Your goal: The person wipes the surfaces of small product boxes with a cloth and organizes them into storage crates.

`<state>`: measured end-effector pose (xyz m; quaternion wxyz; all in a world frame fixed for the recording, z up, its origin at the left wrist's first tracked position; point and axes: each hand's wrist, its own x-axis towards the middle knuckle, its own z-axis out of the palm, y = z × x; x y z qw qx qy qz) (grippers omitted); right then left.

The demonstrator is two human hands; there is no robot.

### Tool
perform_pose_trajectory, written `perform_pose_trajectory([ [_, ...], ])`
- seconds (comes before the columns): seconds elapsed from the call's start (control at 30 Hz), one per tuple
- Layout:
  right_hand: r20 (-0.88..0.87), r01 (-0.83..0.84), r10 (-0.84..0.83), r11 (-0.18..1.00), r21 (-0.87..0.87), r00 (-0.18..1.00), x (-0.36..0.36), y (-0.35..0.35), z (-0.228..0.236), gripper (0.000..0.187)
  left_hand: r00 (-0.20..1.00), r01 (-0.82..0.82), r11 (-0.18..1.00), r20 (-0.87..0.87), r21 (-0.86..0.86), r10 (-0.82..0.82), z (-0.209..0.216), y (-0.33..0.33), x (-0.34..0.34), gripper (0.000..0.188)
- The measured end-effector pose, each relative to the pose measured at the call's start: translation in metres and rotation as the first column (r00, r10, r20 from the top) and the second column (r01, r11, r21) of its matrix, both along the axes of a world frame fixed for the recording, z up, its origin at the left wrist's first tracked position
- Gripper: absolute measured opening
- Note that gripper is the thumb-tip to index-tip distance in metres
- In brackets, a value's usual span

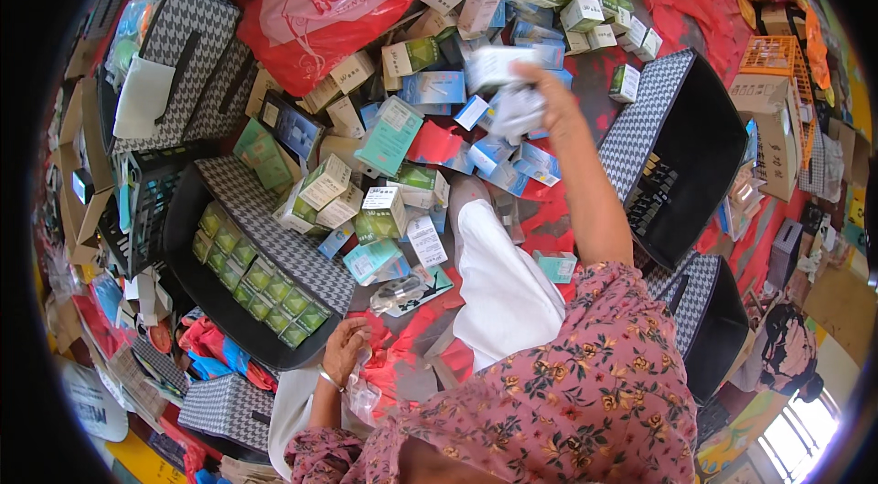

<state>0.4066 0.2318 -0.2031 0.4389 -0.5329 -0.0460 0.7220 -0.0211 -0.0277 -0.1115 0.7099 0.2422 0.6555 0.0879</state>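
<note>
My right hand (550, 102) reaches out over the heap of small boxes, closed on a white carton (498, 66). The carton is smeared by motion, and another blurred whitish item (517, 111) shows just below it. Down at the lower left, my left hand (346, 351) is by my leg with its fingers curled. Crumpled clear plastic (364, 400) touches it, but what the fingers hold is hidden. Between the hands lie green-and-white boxes (380, 212), blue-and-white boxes (433, 87) and a teal box (390, 136), piled loosely at various angles.
A black-lined houndstooth bin (315, 242) at left holds rows of green boxes (261, 292). Another houndstooth bin (704, 164) lies tilted at right, with small dark items inside. A red plastic bag (338, 9) lies at the far side. An orange crate (777, 54) stands at far right.
</note>
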Motion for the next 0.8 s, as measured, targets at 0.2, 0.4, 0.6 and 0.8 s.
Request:
perform_pose_trajectory([
  [0.2, 0.859, -0.585, 0.193, 0.798, 0.144, 0.474, -0.063, 0.028, 0.036, 0.06, 1.0, -0.01, 1.0, -0.005, 0.019, 0.01, -0.006, -0.002, 0.001, 0.036],
  [0.4, 0.924, -0.095, 0.068, 0.989, -0.112, -0.377, 0.109, 0.101, 0.0, 0.063, 0.99, -0.053, 0.983, -0.117, 0.176, 0.074, -0.027, -0.019, -0.022, 0.072],
  [0.6, 0.937, -0.083, 0.235, 0.961, -0.264, -0.26, 0.155, 0.104, -0.074, 0.076, 0.999, 0.024, 0.989, -0.045, 0.148, -0.018, -0.019, -0.015, -0.006, 0.067],
  [0.8, 0.188, -0.026, -0.013, 0.979, 0.205, 0.982, 0.105, 0.077, -0.05, 0.027, 0.992, 0.096, 0.984, -0.101, 0.151, -0.081, -0.014, -0.01, -0.014, 0.041],
])
